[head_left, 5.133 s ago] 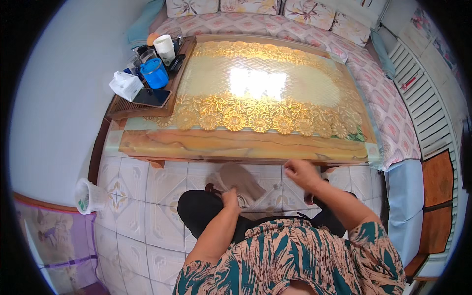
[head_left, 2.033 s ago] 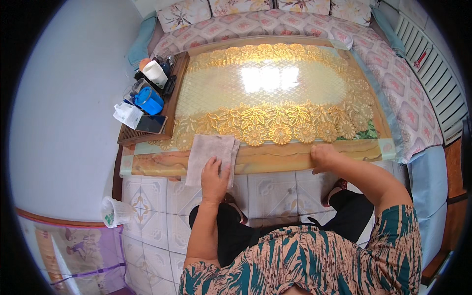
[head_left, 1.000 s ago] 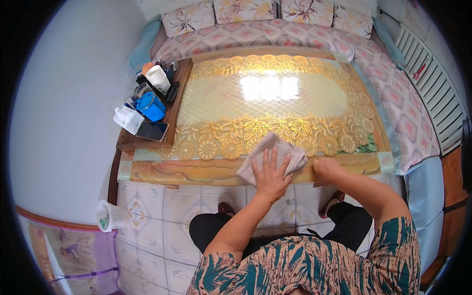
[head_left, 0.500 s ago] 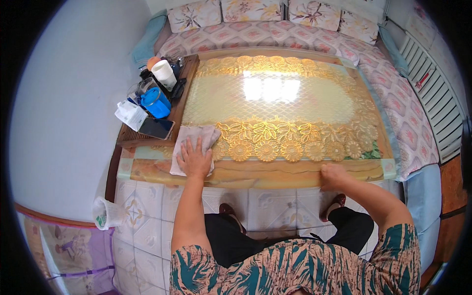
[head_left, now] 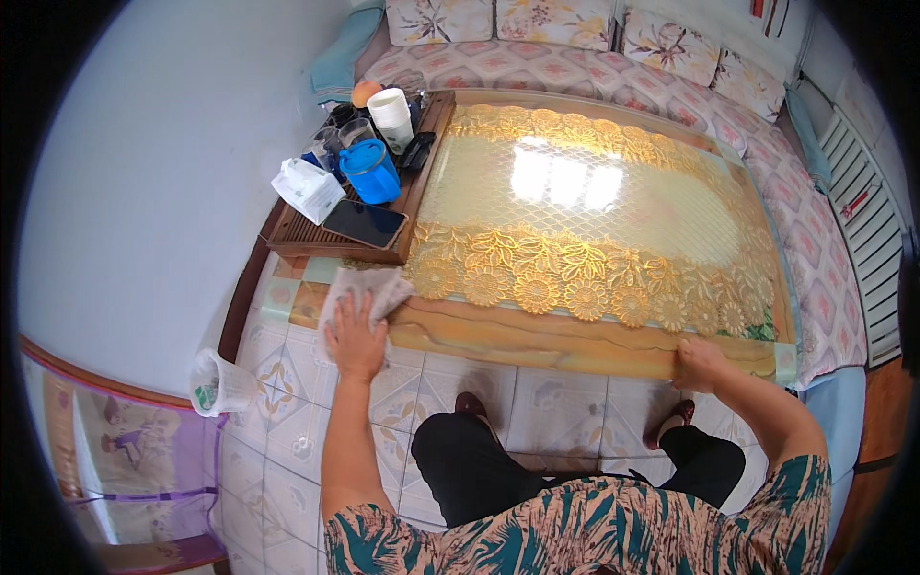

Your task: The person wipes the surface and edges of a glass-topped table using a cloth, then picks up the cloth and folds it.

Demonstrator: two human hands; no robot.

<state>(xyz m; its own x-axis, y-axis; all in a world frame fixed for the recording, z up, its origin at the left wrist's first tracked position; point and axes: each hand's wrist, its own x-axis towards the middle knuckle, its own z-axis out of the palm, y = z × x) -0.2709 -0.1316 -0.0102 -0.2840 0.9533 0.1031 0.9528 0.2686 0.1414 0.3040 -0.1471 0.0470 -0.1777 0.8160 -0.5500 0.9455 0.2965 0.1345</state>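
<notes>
A sofa [head_left: 537,67] is running behind the table [head_left: 537,340] and along its right side, cushions [head_left: 554,21] resting along its back. A radiator [head_left: 862,230] is standing beyond its right stretch. A lace runner [head_left: 575,264] is covering the table's middle. At the left end a tray [head_left: 426,163] is bearing a smartphone [head_left: 364,223] in front, a tissue pack [head_left: 307,190] left of it, a mug [head_left: 369,172] behind it and paper cups [head_left: 391,120] farther back. Before the tray, a cloth [head_left: 374,286] is lying under the left grip [head_left: 356,347]; the right grip [head_left: 701,364] is resting at the near edge, rightward. A wastebasket [head_left: 230,383] is standing on the floor [head_left: 460,383], left.
</notes>
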